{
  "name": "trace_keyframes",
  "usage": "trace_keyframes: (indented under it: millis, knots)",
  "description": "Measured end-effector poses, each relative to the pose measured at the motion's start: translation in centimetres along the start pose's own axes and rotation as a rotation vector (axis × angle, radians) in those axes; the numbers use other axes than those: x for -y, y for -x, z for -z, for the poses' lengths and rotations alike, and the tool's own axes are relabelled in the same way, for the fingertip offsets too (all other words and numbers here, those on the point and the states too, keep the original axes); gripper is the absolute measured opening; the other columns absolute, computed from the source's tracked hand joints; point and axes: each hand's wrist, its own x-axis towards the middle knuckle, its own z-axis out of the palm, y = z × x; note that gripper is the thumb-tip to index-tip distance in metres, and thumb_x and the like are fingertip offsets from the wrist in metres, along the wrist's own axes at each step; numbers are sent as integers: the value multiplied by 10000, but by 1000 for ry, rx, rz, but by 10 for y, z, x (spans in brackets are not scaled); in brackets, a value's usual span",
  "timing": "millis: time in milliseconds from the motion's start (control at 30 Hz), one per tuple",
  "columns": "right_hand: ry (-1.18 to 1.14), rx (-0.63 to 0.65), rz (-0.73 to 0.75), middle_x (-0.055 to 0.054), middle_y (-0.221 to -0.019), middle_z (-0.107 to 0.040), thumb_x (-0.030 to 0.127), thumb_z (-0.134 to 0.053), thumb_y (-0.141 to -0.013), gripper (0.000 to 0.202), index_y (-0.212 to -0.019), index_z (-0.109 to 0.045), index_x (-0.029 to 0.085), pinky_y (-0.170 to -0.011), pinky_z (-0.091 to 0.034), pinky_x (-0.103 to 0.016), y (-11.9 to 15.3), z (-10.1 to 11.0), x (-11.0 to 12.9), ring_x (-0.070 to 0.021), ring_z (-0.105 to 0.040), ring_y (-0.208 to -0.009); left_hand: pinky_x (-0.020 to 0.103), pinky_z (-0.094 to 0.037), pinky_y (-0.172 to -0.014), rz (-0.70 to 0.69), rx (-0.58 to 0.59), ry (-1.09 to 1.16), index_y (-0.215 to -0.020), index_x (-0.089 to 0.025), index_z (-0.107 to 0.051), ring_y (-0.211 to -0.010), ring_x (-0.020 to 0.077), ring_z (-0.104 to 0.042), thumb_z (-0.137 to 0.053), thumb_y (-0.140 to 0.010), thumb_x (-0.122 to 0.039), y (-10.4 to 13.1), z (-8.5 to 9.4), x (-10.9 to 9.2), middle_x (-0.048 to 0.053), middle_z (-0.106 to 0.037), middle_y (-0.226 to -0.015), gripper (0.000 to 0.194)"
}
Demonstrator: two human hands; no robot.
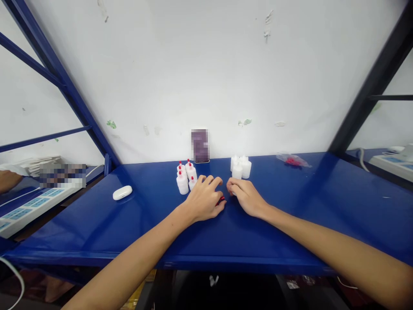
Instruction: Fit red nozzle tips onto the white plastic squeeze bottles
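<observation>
My left hand is arched low over the blue table, its thumb and index finger around a small red cap. Most of that cap is hidden by the fingers. Just to its right, my right hand has its fingers curled in. Whatever lies inside them, if anything, is hidden. Several white squeeze bottles with red caps stand upright in a group, left of and behind my left hand. Behind my right hand is a cluster of white bottles with no red on top.
A clear bag of red caps lies at the back right of the table. A phone leans on the wall. Toward the left is a white earbud case. Power strips lie beyond the blue frame; another person's hand shows at far left.
</observation>
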Motion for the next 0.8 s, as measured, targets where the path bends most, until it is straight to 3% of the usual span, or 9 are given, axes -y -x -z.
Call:
trace_keyframes:
  millis: [200, 400, 533, 800]
  knots:
    - [-19, 40, 17, 17, -590, -479, 262, -344, -880, 305, -596, -434, 198, -620, -322, -287, -2, 1, 2, -148, -473, -605, 408, -400, -787, -5, -21, -4, -837, -170, -716, -934, 234, -543, -569, -927, -280, 0, -5, -6, 81, -625, -1088, 204]
    - [-127, 69, 52, 11, -581, -473, 297, -283, -922, 356, -614, -435, 204, -601, -335, -293, 1, 5, 6, -155, -462, -586, 325, -445, -700, 73, -303, 231, -922, -174, -679, -792, 183, -608, -563, -924, -217, -2, -3, -1, 56, -712, -910, 124]
    - [-134, 123, 138, 6, -642, -476, 306, -309, -919, 295, -657, -405, 212, -621, -345, -302, 3, 6, 8, -160, -451, -620, 325, -468, -709, 88, -409, 372, -896, -184, -659, -728, 167, -662, -594, -911, -202, -2, -3, -1, 25, -743, -830, 69]
    - [124, 140, 149, -4, -752, -527, 282, -386, -904, 156, -777, -441, 211, -654, -324, -304, 6, 6, 12, -179, -481, -701, 317, -486, -736, 10, -427, 529, -907, -178, -653, -772, 162, -666, -595, -883, -118, -1, -5, -2, 30, -731, -854, 87]
